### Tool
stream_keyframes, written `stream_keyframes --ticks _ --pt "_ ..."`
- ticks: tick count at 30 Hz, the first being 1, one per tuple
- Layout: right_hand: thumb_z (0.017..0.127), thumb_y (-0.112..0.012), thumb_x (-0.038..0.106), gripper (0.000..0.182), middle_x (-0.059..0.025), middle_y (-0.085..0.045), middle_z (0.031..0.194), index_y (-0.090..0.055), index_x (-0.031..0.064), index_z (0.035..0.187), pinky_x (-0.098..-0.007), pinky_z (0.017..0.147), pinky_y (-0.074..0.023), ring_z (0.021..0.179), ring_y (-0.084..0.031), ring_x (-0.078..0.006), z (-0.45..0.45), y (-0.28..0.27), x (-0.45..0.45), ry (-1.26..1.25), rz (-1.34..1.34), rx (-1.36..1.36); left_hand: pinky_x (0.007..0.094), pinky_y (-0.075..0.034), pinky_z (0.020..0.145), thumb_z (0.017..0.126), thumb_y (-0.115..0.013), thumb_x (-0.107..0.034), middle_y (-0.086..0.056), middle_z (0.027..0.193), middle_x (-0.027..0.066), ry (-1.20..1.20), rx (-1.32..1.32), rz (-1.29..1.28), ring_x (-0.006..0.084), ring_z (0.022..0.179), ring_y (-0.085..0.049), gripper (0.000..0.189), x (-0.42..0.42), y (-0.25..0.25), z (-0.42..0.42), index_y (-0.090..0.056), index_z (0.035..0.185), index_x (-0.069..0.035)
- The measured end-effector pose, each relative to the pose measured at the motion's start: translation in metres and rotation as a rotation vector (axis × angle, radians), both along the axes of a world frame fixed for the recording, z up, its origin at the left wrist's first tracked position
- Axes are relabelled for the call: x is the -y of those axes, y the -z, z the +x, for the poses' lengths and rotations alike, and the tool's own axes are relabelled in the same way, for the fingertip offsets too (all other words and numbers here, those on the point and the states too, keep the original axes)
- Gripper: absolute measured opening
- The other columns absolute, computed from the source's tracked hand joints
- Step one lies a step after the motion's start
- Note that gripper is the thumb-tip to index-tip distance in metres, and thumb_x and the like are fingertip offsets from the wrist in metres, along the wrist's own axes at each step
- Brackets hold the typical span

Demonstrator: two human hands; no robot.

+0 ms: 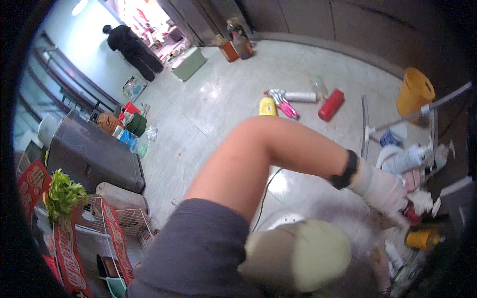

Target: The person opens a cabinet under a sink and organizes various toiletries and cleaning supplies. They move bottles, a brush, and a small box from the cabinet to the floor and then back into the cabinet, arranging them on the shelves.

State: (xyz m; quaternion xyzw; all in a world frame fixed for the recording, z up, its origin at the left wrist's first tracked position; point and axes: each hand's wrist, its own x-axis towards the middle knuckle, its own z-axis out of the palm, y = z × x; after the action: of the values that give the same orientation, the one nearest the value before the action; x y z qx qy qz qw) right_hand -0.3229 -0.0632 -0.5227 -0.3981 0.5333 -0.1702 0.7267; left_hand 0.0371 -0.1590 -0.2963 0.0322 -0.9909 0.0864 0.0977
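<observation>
My left hand (pixel 380 188), in a white glove with a black band at the wrist, reaches to the right into a cluster of bottles and small containers. Its fingers are blurred, and I cannot tell whether they grip anything. Close beside it are a pale spray bottle (pixel 404 159), a pink item (pixel 411 179), a white spray head (pixel 423 201) and a red item (pixel 411 215). An orange-yellow bottle (pixel 423 238) lies farther down. Below my forearm, a rounded pale yellow-green and brown thing (pixel 320 253) is too blurred to identify. My right hand is out of view.
A pale pipe frame (pixel 395 121) and a yellow bin (pixel 413 93) stand beyond my hand. On the floor are a red bottle (pixel 331 105), a yellow bottle (pixel 267 106) and pink-and-silver gloves (pixel 285 106). Wire baskets (pixel 130 223) stand left. A person (pixel 132 48) stands near the doorway.
</observation>
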Motion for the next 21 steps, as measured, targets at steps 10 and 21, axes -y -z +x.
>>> stream_keyframes --ticks 10,21 --pt "0.088 -0.049 0.030 0.041 -0.0137 -0.051 0.115 -0.051 0.0047 0.120 -0.0343 0.088 -0.0380 0.103 -0.046 -0.0257 0.136 -0.055 0.040 -0.494 -0.296 -0.358 0.0388 -0.050 0.063 0.078 -0.054 -0.029 -0.063 0.088 0.0094 -2.142 0.602 -0.109 0.0262 0.084 -0.062 0.025 -0.082 -0.112 0.550 -0.063 0.095 -0.012" --pt "0.089 -0.049 0.029 0.035 -0.0132 -0.055 0.108 -0.055 0.0068 0.115 -0.0363 0.080 -0.0423 0.090 -0.050 -0.0249 0.056 -0.023 0.015 -0.190 -0.463 -0.694 0.0391 -0.050 0.075 0.070 -0.060 -0.034 -0.065 0.094 0.0137 -1.999 0.685 0.442 0.0315 0.089 -0.062 0.035 -0.054 0.038 0.467 -0.068 0.092 -0.009"
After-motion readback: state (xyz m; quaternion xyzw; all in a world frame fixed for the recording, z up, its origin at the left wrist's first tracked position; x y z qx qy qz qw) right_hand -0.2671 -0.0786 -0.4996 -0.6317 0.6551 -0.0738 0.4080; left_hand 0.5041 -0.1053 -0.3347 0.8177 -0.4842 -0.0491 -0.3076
